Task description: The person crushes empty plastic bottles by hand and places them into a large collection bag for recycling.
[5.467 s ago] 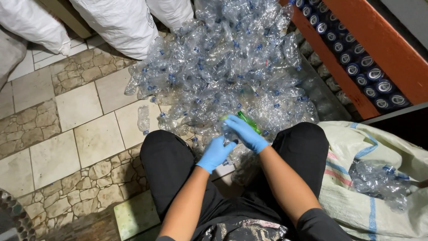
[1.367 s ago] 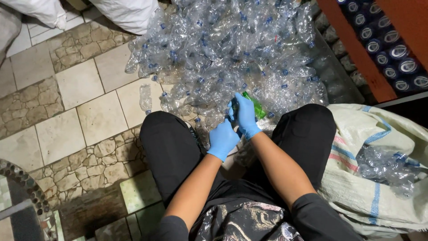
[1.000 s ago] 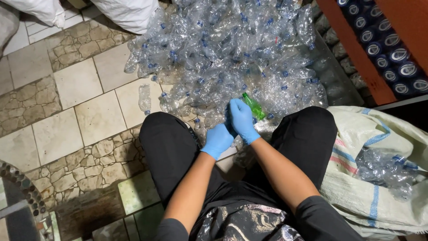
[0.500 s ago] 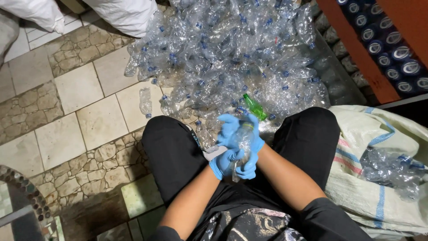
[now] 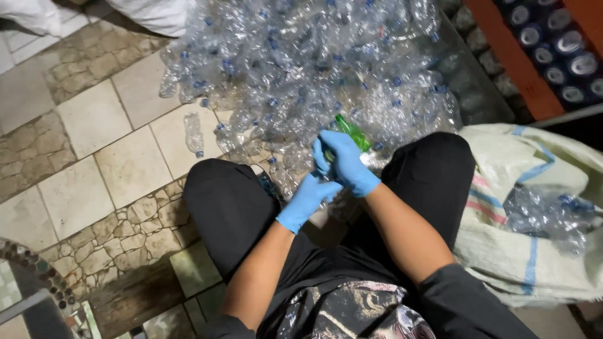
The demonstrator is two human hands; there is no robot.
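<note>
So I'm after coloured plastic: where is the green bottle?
In the head view, the green bottle pokes out above the right hand, at the near edge of the clear bottle pile.

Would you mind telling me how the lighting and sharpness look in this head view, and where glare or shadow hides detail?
Head view: light falls on the bottle pile, whose crushed clear plastic throws small glints; the tiles are evenly lit; the dark trousers lose detail in shadow; the right hand and left hand in blue gloves are slightly soft; the green bottle reads clearly; lower corners are dim.
</note>
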